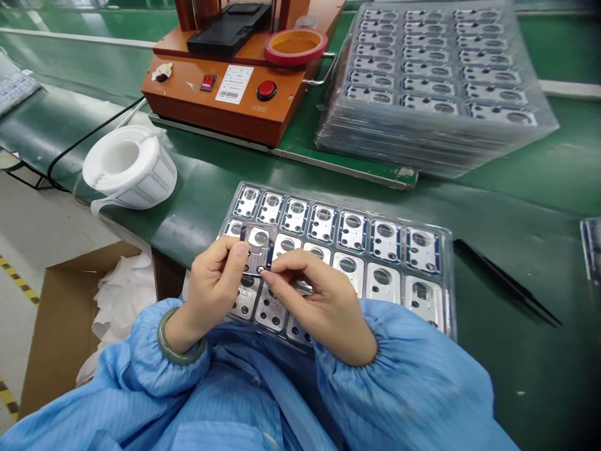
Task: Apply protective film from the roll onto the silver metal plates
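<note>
Our left fingers (238, 249) and right fingers (268, 275) pinch a small metal plate (256, 252) above the left part of a clear plastic tray (448, 282), near the tabletop's (530, 388) front edge. Tweezers (509, 283) lie in open room to the right; stacked trays (436, 94) stand beyond.

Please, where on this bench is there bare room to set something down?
Bare green mat lies right of the plastic tray, below the tweezers. It is crowded at the orange machine, the stacked trays and around the left hand and right hand.

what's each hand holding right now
Left hand: closed, pinching a small metal plate.
Right hand: closed, fingertips on the same plate.
</note>
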{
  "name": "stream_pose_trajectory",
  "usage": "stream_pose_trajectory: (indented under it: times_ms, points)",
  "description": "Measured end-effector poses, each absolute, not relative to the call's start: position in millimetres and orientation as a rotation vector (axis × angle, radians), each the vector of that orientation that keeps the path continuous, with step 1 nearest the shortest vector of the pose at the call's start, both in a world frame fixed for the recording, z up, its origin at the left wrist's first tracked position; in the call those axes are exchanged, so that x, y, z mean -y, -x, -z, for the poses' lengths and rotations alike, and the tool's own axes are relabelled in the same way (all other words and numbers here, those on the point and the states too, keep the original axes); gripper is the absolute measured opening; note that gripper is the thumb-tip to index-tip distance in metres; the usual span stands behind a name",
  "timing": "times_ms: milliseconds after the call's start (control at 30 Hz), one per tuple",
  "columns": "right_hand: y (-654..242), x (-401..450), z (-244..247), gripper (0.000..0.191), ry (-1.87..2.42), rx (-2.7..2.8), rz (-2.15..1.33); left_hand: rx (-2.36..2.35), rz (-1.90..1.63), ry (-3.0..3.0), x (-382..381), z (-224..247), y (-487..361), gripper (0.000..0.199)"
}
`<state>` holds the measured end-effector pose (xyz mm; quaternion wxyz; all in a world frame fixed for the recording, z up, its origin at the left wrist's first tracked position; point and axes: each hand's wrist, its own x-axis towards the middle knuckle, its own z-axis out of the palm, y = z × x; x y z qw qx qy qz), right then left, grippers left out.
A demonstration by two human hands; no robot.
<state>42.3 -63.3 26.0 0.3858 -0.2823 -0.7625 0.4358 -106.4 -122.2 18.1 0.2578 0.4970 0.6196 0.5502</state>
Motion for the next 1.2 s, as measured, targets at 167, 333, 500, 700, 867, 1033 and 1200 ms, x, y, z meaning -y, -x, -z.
stream_pose_trajectory:
  times_ms: [167, 333, 500, 700, 867, 1033, 1200]
  points:
    - [-42.1, 64.2, -27.4, 0.004, 0.704, 1.989, -1.141, -1.689, -1.504, -1.37, 125.7, -15.6, 108.0, 0.025]
    - [-42.0, 64.0, -27.5, 0.004, 0.722, 1.978, -1.129, -1.628, -1.487, -1.327, 126.4, -12.7, 110.0, 0.026]
    - [-42.0, 64.1, -27.0, 0.005, 0.722, 1.992, -1.158, -1.631, -1.556, -1.36, 123.5, -12.7, 108.6, 0.023]
    - [-41.8, 63.9, -27.2, 0.006, 0.687, 2.029, -1.188, -1.783, -1.673, -1.455, 121.5, -13.4, 107.6, 0.02]
    - [-41.3, 64.1, -27.6, 0.007, 0.664, 2.043, -1.205, -1.763, -1.663, -1.402, 124.7, -11.2, 108.4, 0.026]
    - [-40.6, 64.5, -25.4, 0.006, 0.609, 2.055, -1.226, -1.738, -1.713, -1.416, 124.8, -11.0, 106.8, 0.031]
    - [-41.1, 65.2, -23.4, 0.007, 0.588, 2.075, -1.224, -1.779, -1.715, -1.456, 123.9, -12.0, 107.5, 0.032]
